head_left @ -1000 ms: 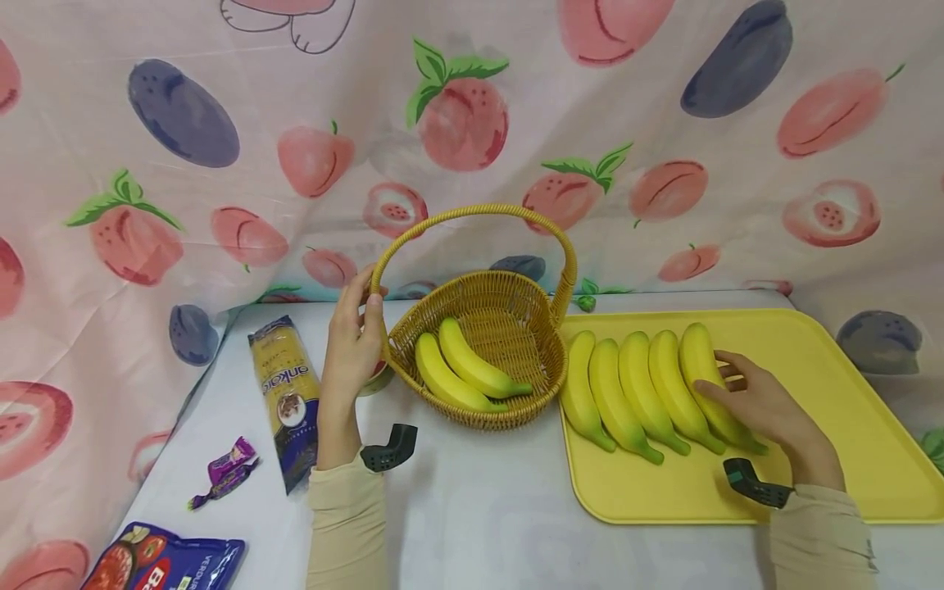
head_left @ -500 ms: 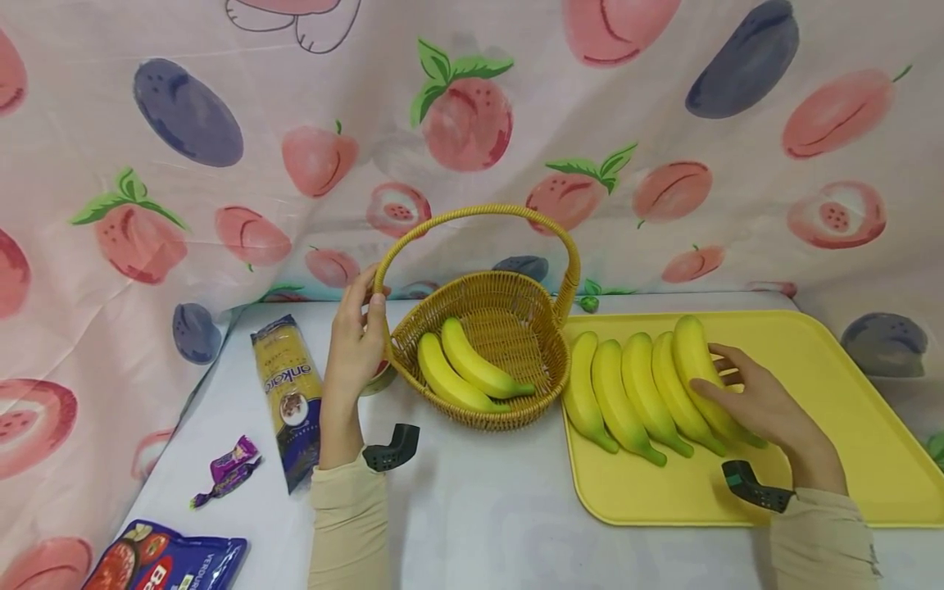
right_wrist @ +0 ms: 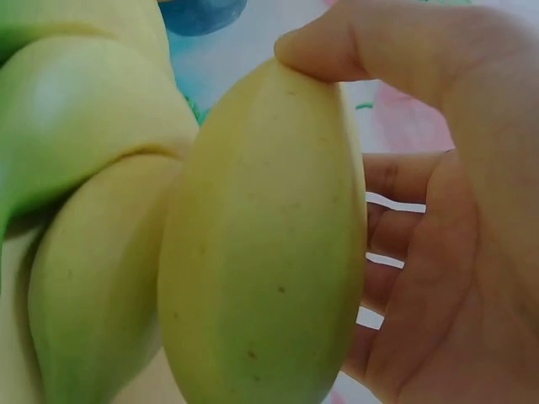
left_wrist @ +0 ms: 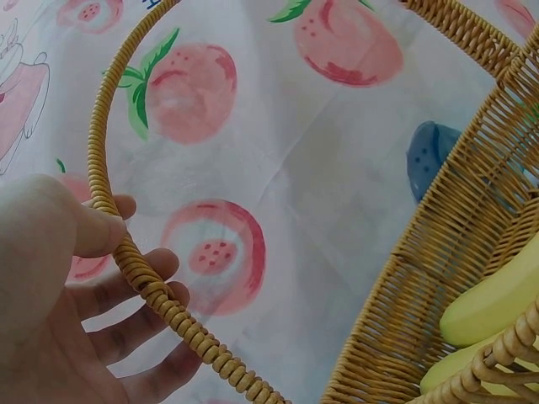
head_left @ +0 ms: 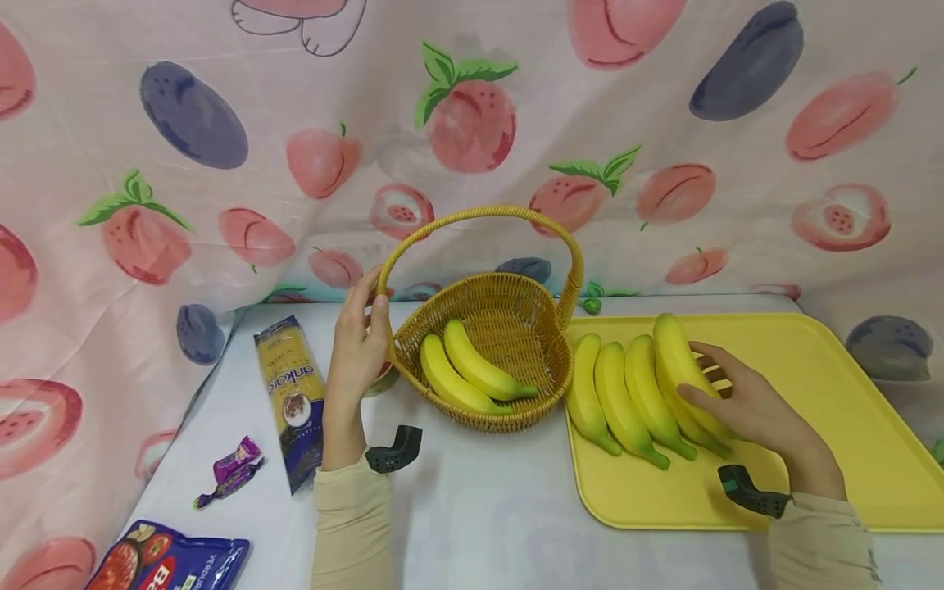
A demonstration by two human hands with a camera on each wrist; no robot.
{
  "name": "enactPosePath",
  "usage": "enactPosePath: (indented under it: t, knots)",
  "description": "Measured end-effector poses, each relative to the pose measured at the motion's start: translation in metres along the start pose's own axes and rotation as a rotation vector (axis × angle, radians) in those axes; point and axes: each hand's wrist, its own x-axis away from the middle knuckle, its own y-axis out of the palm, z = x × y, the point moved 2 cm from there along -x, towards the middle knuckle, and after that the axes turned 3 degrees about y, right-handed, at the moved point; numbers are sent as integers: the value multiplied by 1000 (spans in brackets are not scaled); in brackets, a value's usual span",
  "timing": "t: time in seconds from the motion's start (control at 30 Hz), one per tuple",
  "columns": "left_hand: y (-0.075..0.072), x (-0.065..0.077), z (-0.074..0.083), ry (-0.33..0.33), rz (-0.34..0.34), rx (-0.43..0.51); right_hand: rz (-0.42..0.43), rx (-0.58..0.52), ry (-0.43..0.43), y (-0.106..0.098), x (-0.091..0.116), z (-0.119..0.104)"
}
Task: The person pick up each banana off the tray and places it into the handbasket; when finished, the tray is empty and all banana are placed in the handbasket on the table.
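My left hand (head_left: 357,348) grips the left side of the handle (head_left: 483,212) of a yellow wicker basket (head_left: 516,328); in the left wrist view its thumb and fingers curl round the wrapped handle (left_wrist: 105,160). Two bananas (head_left: 472,365) lie inside the basket, side by side. At the right, my right hand (head_left: 755,406) holds a banana (head_left: 674,352) between thumb and fingers, tilted and raised over another banana that it partly hides. Several bananas (head_left: 612,393) lie in a row to its left. In the right wrist view the held banana (right_wrist: 261,244) fills the middle.
A yellow tray (head_left: 848,410) lies under the row of bananas. Left of the basket are a pasta packet (head_left: 295,401), a can (head_left: 382,381) partly hidden by the hand, purple wrapped candies (head_left: 232,471) and a blue pouch (head_left: 177,561). A fruit-print cloth (head_left: 472,188) hangs behind.
My right hand has lifted the rightmost banana and shifted it left, over its neighbour. My left hand stays on the basket handle. The head view has shifted slightly.
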Motion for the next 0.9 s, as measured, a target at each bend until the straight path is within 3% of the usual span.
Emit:
enactPosePath:
  t: [0.9]
  knots:
    - [0, 0, 0, -10, -3, -8, 35, 14, -257, 22, -7, -61]
